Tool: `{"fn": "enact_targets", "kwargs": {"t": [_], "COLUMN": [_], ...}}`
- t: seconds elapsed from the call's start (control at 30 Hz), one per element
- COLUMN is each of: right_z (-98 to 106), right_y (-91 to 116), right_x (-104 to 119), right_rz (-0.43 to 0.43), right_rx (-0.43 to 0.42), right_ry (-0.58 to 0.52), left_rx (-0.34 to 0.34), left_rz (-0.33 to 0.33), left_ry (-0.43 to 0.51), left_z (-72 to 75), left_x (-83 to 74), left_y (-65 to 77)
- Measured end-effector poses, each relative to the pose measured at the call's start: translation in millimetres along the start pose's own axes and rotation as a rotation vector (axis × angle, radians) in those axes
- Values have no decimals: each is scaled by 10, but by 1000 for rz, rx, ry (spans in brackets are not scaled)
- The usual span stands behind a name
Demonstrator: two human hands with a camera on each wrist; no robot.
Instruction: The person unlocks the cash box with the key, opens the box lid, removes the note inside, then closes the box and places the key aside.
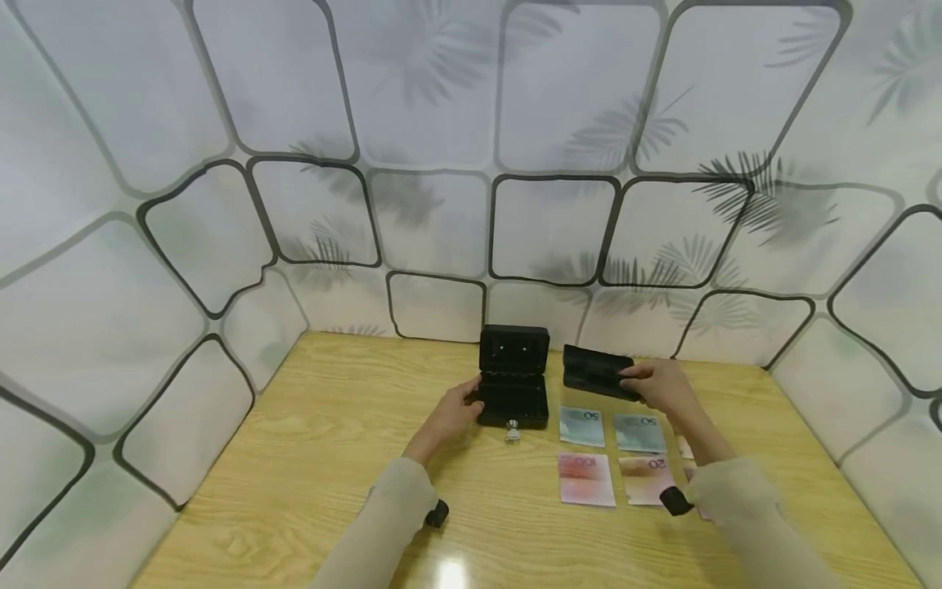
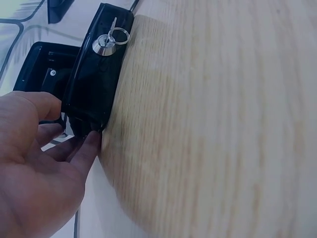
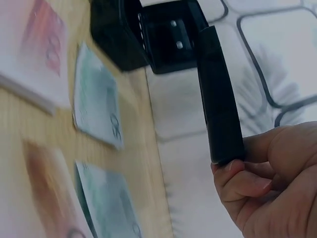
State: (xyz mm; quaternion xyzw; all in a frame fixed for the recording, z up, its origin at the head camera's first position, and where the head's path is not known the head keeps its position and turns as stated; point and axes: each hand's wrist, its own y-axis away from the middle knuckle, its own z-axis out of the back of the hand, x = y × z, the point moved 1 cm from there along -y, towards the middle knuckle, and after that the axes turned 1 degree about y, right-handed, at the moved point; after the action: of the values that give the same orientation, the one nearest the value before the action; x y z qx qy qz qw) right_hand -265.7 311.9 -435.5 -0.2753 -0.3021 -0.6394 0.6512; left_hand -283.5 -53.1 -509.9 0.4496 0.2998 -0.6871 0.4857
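Observation:
A black cash box point(image 1: 513, 424) stands near the back of the table, its lid point(image 1: 513, 348) raised. At the box's left side my left hand point(image 1: 450, 415) grips it; the left wrist view has the thumb on the upper edge and fingertips low on the side. A key with a ring point(image 2: 118, 35) sits in the front lock point(image 2: 103, 47). My right hand point(image 1: 665, 386) pinches the right end of a black tray point(image 1: 598, 372), which is tilted and held to the right of the box. Seen from the right wrist, the tray point(image 3: 220, 99) is edge-on, thumb and curled fingers at its end.
On the wooden table point(image 1: 324, 458), right of the box, lie greenish 50 notes point(image 1: 581, 426), a red 100 note point(image 1: 586, 478) and a pinkish 20 note point(image 1: 648, 481). More notes are partly hidden beneath the right forearm. A patterned wall point(image 1: 441, 307) rises behind the table.

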Motion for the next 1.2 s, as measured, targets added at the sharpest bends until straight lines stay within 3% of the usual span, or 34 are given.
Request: {"fn": "enact_targets", "kwargs": {"t": [0.2, 0.67, 1.2], "right_z": [-236, -813, -1142], "right_y": [18, -58, -194], "right_x": [146, 436, 631], "right_rz": [1, 31, 70], "right_rx": [38, -8, -48], "right_ry": [-36, -33, 44], "left_rx": [5, -15, -36], "left_rz": [-9, -17, -16], "left_ry": [7, -11, -6], "left_z": [9, 21, 49], "left_x": [-12, -63, -58], "left_y": [0, 16, 2]}}
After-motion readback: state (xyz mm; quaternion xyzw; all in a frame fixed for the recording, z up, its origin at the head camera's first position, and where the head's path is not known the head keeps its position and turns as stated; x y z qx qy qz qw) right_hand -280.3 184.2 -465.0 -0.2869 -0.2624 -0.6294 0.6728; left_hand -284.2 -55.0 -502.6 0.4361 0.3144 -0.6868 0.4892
